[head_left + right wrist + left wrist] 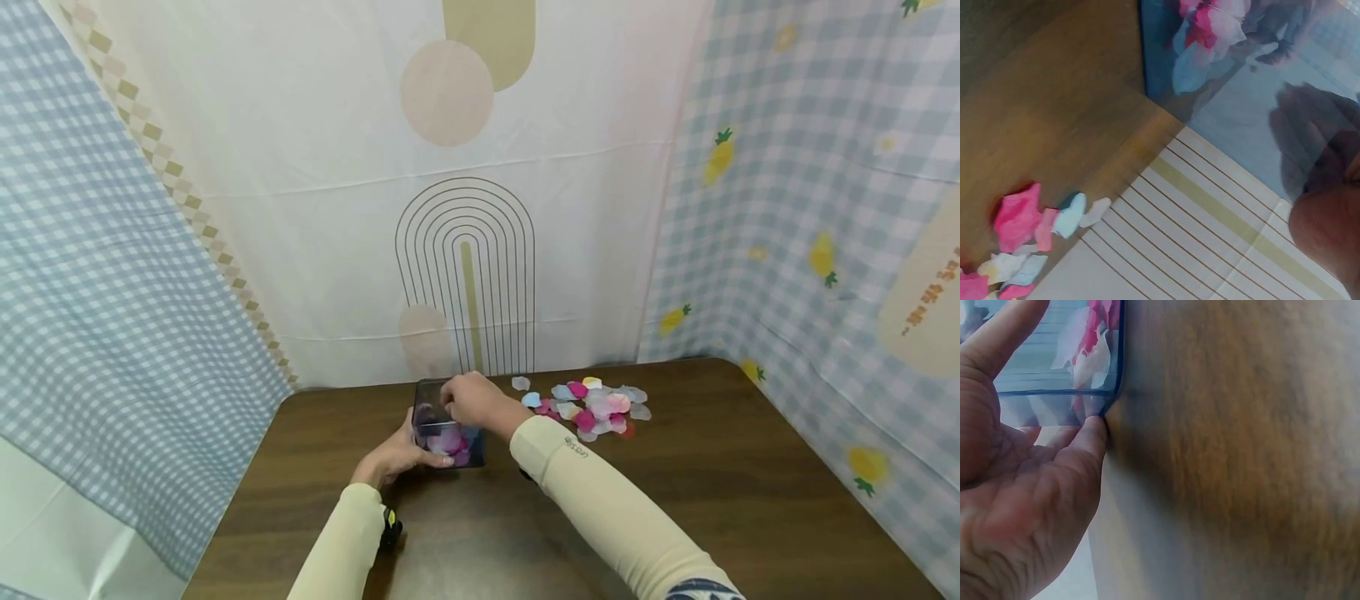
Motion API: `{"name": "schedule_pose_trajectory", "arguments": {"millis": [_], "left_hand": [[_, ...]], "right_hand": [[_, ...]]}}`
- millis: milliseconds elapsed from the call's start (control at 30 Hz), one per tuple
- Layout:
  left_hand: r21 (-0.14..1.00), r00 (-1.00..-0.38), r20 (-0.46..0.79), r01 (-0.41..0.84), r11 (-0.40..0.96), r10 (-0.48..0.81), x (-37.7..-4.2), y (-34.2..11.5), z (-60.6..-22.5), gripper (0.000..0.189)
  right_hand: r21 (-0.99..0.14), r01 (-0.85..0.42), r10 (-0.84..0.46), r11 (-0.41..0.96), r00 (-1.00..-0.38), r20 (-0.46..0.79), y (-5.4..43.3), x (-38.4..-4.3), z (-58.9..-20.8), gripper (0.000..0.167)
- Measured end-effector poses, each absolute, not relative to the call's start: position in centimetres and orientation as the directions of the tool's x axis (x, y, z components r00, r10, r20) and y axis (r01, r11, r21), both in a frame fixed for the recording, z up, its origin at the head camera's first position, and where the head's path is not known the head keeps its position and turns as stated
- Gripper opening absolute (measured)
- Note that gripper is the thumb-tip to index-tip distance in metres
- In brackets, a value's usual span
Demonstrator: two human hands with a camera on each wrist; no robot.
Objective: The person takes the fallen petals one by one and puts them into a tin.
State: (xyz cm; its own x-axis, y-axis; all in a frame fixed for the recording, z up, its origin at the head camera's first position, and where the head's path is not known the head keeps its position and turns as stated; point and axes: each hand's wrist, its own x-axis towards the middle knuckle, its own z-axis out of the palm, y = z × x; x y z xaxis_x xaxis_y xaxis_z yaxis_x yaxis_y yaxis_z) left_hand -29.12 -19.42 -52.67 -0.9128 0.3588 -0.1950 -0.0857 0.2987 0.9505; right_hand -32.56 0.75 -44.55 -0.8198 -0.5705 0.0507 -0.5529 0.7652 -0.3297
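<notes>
Box of clear plastic with dark edges [434, 430] sits toward the far side of the brown wood-grain table [720, 492], between the person's hands, with pink and whitish petals [452, 442] inside. The left hand [397, 457] grips it from the left, thumb laid along the near side; the right hand [476, 400] is over the top with its fingers bent downward, and whether they pinch a petal I cannot tell. What seems to matter most is where the loose heap of thin pink, white and pale blue petals [602, 405] lies: to the right of the box, apart from it, past the right wrist, so the right hand is clearly nearer. The box's long axis is hard to judge with both hands covering parts of it. The left wrist view adds a finger of the left hand pressed at a lower corner, hidden from the head view. The right wrist view shows bare tabletop and the white striped cloth [1210, 206] between box and heap, plus a dark reflection of a hand in the box's wall.
</notes>
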Motion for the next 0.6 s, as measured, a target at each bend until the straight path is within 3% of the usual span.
{"name": "schedule_pose_trajectory", "arguments": {"millis": [133,367,467,600], "left_hand": [[0.945,-0.915,-0.187,-0.068,0.321,0.357,-29.1,-19.5,-52.7,0.125],[0.946,-0.929,-0.167,-0.056,0.321,0.329,-28.9,-19.2,-52.6,0.128],[0.950,-0.931,-0.160,-0.055,0.306,0.329,-29.0,-19.2,-52.7,0.125],[0.952,-0.931,-0.160,-0.058,0.300,0.328,-29.0,-19.1,-52.7,0.123]], "right_hand": [[-0.315,-0.584,-0.572,0.748,-0.808,0.141,1.0,-32.5,-44.6,0.018],[-0.238,-0.664,-0.527,0.708,-0.722,0.447,3.9,-32.2,-44.9,0.021],[-0.282,-0.650,-0.469,0.705,-0.726,0.503,6.8,-32.3,-45.0,0.024],[-0.344,-0.589,-0.395,0.731,-0.776,0.492,12.2,-32.5,-45.2,0.022]]}}
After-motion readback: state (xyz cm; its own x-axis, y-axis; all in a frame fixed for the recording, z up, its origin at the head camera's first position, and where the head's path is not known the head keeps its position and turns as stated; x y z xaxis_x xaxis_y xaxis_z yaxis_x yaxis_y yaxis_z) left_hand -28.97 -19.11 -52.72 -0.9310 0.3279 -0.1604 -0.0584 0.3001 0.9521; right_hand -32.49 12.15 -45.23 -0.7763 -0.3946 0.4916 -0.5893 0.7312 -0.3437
